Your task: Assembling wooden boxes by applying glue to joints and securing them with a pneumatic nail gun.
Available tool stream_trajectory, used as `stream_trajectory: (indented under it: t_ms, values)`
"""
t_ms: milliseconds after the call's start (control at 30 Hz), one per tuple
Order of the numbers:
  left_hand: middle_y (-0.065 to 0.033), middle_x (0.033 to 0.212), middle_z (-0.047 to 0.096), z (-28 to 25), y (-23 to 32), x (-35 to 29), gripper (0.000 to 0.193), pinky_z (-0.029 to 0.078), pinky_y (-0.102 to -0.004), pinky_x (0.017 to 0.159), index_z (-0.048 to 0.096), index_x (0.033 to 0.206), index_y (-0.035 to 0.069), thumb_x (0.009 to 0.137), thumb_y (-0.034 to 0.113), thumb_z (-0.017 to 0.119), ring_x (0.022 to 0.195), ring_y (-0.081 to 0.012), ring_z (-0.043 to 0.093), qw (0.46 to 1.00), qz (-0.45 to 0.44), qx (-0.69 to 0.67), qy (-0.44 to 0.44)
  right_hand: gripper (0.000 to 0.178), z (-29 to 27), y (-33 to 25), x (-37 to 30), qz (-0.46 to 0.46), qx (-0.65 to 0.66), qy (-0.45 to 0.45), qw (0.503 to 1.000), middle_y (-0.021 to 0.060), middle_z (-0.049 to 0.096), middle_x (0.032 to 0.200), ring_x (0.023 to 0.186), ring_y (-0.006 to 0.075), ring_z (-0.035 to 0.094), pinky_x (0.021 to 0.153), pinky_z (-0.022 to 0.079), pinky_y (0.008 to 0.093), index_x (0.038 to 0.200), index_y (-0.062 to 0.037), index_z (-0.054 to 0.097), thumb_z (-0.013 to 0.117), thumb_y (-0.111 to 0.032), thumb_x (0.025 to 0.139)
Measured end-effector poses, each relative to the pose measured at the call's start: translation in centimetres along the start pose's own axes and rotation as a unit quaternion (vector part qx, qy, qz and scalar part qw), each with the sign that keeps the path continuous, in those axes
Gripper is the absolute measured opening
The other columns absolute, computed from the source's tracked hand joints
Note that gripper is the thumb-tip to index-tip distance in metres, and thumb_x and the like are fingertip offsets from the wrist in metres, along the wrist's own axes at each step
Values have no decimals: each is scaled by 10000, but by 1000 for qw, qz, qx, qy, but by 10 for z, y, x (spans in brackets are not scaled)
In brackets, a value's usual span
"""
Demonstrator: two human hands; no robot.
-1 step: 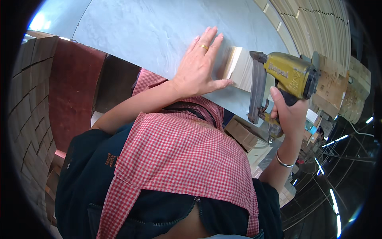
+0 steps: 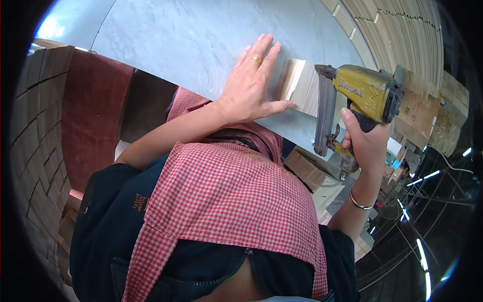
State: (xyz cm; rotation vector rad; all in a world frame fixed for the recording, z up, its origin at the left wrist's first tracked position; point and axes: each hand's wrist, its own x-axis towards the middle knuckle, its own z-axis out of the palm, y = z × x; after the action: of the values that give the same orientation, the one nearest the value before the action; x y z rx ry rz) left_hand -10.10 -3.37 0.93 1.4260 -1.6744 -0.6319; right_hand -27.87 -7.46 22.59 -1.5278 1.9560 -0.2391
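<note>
My left hand [image 2: 250,83] rests on the pale grey tabletop [image 2: 166,40], fingers stretched out and a gold ring on one of them. Its thumb points at a small pale wooden piece [image 2: 305,83] that looks made of stacked strips; whether the thumb touches it I cannot tell. Wrapped round the handle of a yellow and black nail gun [image 2: 365,93] is my right hand [image 2: 371,146]. The gun's dark nose and magazine stand at the right-hand end of the wooden piece. Contact between the nose and the wood is not clear.
Long stacks of pale wooden strips [image 2: 405,35] line the far right, with brown cardboard [image 2: 420,103] beside them. On the left rise stacked boards [image 2: 37,126] next to a dark red panel [image 2: 90,100]. A cardboard box [image 2: 305,168] sits below the table edge.
</note>
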Motion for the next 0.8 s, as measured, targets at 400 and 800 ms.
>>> stream_trajectory:
  t_ms: [400, 800]
  values:
    - [-269, 1635, 220, -1, -1, 0, 1150, 216, -503, 1251, 274, 1571, -19, 724, 515, 839, 1533, -412, 218, 999, -21, -22, -14, 289, -10, -4, 24, 5, -21, -60, 998, 37, 622, 684, 419, 91, 497, 381, 419, 218, 1037, 24, 636, 789, -144, 858]
    - [-160, 1587, 375, -22, 17, 29, 840, 241, -579, 1224, 497, 1387, 73, 733, 471, 842, 1517, -361, 278, 994, 43, 55, -82, 247, -62, 58, 27, 23, -11, 39, 999, 28, 607, 657, 418, 85, 477, 396, 408, 219, 997, 25, 655, 761, -167, 884]
